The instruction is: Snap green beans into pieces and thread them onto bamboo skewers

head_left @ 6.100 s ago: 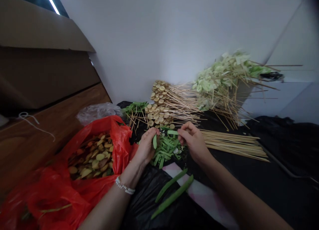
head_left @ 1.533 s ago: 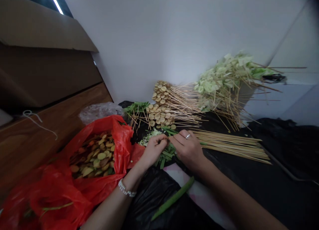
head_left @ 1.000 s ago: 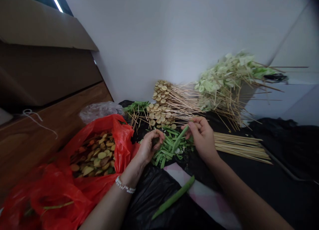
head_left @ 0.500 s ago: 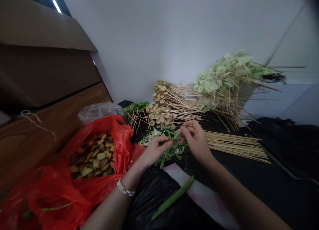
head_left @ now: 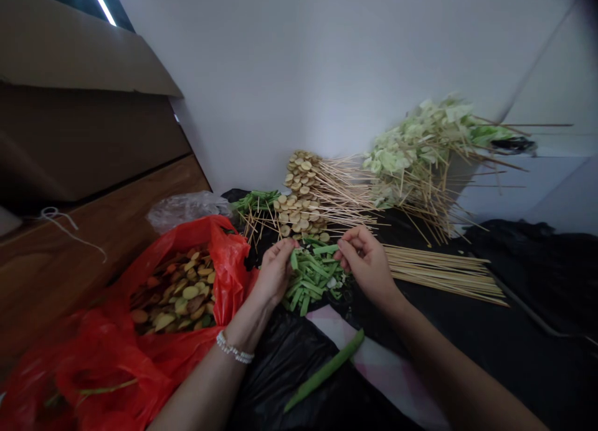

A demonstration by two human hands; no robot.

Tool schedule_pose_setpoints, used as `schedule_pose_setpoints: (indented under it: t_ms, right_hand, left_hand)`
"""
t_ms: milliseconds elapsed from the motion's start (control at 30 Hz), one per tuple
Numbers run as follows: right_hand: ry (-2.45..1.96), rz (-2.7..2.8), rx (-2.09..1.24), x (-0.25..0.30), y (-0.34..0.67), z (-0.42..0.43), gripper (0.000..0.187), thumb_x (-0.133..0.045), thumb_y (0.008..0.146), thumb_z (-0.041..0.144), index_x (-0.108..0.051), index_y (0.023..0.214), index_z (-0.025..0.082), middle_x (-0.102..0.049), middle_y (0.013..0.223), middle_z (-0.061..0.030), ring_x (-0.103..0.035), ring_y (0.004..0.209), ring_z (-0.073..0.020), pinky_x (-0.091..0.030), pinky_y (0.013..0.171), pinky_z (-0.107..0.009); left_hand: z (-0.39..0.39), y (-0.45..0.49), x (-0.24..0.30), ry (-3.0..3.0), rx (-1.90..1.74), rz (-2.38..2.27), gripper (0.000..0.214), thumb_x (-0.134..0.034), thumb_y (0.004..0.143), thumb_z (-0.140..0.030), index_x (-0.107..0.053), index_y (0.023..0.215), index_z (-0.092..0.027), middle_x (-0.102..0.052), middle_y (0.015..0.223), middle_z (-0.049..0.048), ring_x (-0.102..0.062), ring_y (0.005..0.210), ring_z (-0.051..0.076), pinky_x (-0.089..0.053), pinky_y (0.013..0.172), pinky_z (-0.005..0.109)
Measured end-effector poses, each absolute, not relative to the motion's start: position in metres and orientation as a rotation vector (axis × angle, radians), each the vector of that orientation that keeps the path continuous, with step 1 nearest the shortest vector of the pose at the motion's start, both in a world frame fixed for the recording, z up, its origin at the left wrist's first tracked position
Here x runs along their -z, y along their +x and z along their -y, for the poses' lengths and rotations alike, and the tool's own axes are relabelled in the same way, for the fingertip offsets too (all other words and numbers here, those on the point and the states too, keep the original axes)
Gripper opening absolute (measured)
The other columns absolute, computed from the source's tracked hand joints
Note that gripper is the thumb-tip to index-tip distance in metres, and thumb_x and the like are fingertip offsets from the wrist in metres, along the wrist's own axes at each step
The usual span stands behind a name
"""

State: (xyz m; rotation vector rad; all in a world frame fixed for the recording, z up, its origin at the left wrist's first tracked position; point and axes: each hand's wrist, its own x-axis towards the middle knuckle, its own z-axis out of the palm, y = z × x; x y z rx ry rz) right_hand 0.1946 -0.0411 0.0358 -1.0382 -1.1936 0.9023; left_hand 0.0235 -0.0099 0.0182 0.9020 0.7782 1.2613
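Note:
My left hand (head_left: 275,270) is closed, its fingertips pinching a short piece of green bean (head_left: 294,260). To its right, my right hand (head_left: 367,260) pinches another green bean piece (head_left: 326,249) between thumb and fingers. Beneath and between both hands lies a pile of cut green bean pieces (head_left: 311,281). A long whole bean pod (head_left: 324,370) rests on black plastic (head_left: 275,362) nearer to me, beside a pink-and-white checked sheet (head_left: 387,372).
A red plastic bag (head_left: 187,341) at left holds sliced potato pieces (head_left: 184,294). Behind the pile lie skewered potato slices (head_left: 301,210), skewered green beans (head_left: 256,200) and skewered cabbage (head_left: 415,138) against the wall. Loose bamboo skewers (head_left: 443,272) lie at right.
My hands have moved apart. The bean between them is now in separate pieces, one in each hand, and my left hand has shifted left.

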Motion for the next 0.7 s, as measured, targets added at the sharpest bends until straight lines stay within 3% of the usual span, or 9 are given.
schedule_pose_setpoints:
  t_ms: [133, 300, 500, 600, 700]
  right_hand:
    - [-1.109, 1.307, -0.778, -0.029, 0.198, 0.037, 0.015, -0.057, 0.083, 0.035, -0.050, 0.083, 0.022, -0.061, 0.065, 0.0021, -0.054, 0.054, -0.0129, -0.042, 0.051, -0.024]
    - [-1.252, 1.709, -0.411, -0.032, 0.207, 0.037, 0.007, -0.059, 0.082, 0.022, -0.065, 0.080, 0.019, -0.065, 0.084, -0.0029, -0.057, 0.079, -0.0163, -0.043, 0.070, -0.027]
    - [-0.962, 2.413, -1.087, -0.032, 0.197, 0.057, 0.007, -0.070, 0.076, 0.025, -0.068, 0.075, 0.018, -0.062, 0.069, 0.0041, -0.056, 0.062, -0.0093, -0.038, 0.057, -0.019]
    - [-0.801, 2.711, -1.079, -0.020, 0.183, 0.067, 0.021, -0.077, 0.069, 0.035, -0.068, 0.080, 0.019, -0.063, 0.071, 0.0041, -0.054, 0.063, -0.0096, -0.036, 0.056, -0.019]
    - [-0.758, 2.873, -0.917, -0.010, 0.171, 0.075, 0.022, -0.074, 0.069, 0.037, -0.067, 0.079, 0.020, -0.064, 0.071, 0.0030, -0.054, 0.067, -0.0123, -0.034, 0.057, -0.022]
  left_hand:
    - [0.003, 0.020, -0.014, 0.999, -1.309, -0.870, 0.030, -0.082, 0.064, -0.039, -0.071, 0.076, -0.013, -0.068, 0.070, 0.0014, -0.057, 0.059, 0.009, -0.043, 0.058, 0.019]
    - [0.004, 0.023, -0.008, 1.178, -1.232, -0.997, 0.041, -0.082, 0.063, -0.035, -0.076, 0.097, -0.014, -0.073, 0.080, 0.0052, -0.062, 0.067, 0.014, -0.045, 0.063, 0.024]
    - [0.004, 0.021, -0.010, 1.234, -1.288, -1.032, 0.030, -0.079, 0.066, -0.036, -0.078, 0.088, -0.015, -0.074, 0.086, 0.0069, -0.062, 0.077, 0.017, -0.045, 0.072, 0.026]
    - [0.005, 0.022, -0.012, 1.233, -1.285, -1.029, 0.026, -0.079, 0.066, -0.035, -0.078, 0.084, -0.016, -0.074, 0.086, 0.0067, -0.062, 0.077, 0.016, -0.045, 0.074, 0.026]
    - [0.005, 0.022, -0.011, 1.229, -1.299, -1.033, 0.024, -0.079, 0.067, -0.035, -0.077, 0.082, -0.016, -0.074, 0.085, 0.0063, -0.062, 0.076, 0.016, -0.045, 0.074, 0.026]
